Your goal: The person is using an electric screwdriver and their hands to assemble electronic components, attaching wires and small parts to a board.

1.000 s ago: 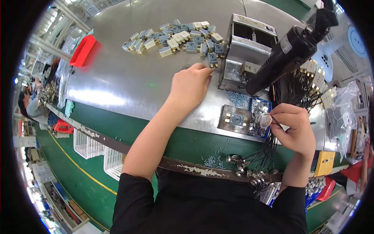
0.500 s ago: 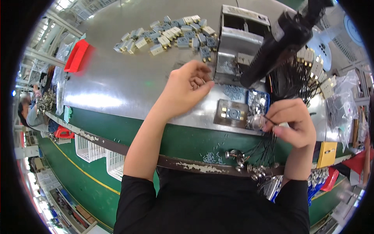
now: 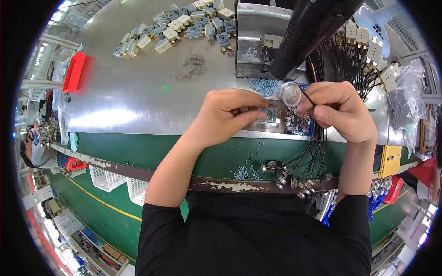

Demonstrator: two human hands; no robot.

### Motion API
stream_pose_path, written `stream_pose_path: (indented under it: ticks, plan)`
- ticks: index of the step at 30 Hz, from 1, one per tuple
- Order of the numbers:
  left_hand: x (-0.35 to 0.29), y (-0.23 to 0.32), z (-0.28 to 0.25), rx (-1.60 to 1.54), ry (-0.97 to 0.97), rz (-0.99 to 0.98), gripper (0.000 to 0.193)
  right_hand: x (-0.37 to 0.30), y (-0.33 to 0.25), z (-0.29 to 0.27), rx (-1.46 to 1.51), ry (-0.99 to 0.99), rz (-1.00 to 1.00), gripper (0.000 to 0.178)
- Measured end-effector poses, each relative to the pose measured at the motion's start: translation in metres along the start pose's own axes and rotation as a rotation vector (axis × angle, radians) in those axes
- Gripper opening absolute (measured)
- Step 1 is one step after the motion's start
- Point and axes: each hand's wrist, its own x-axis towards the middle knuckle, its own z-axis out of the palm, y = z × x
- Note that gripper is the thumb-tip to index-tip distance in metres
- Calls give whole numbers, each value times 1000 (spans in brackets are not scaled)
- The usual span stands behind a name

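My right hand (image 3: 340, 109) pinches a black cable (image 3: 305, 95) between thumb and fingers. At the cable's end, a round disc-shaped part (image 3: 290, 94), clear or shiny, hangs over the front of the bench. My left hand (image 3: 230, 112) has its fingers curled and the thumb close to the fingertips, over a small grey square housing (image 3: 270, 115) lying in a metal fixture. Whether something tiny sits in that pinch is hidden. Beside the housing, a blue tray (image 3: 299, 123) holds small metal pieces. Blue-grey screws (image 3: 263, 86) lie just behind.
A black cylindrical tool (image 3: 299, 39) slants down over the bench. Behind it stands a metal stand (image 3: 258, 27). Small springs (image 3: 191, 66) and many grey and cream housings (image 3: 179, 25) lie back left. Black cables (image 3: 317, 152) drape over the front edge near loose screws (image 3: 244, 173).
My left hand has moved from beside the spring pile to the grey housing, uncovering the springs. The right hand has raised the disc on its cable. The whole view has shifted.
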Motion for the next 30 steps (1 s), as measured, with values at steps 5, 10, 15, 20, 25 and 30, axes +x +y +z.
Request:
stream_pose_path:
  ticks: [5, 10, 15, 20, 25, 30]
  plan:
    - [1, -16, 14, 79, 38, 212, 19, -2, 7, 1, 63, 113, -35, 35]
    - [3, -5, 12, 87, -7, 27, 19, -2, 3, -3, 160, 103, -32, 25]
    - [4, -5, 10, 106, -7, 31, 20, 0, 5, 2, 76, 85, 3, 32]
    - [3, -3, 9, 109, -11, 24, 35, 2, 4, 10, 79, 147, 43, 30]
    - [0, -11, 9, -166, 177, 127, 52, 6, 5, 24, -28, 189, 37, 22]
    - [7, -4, 6, 185, 308, 433, 47, 5, 3, 34, -337, 237, -75, 19]
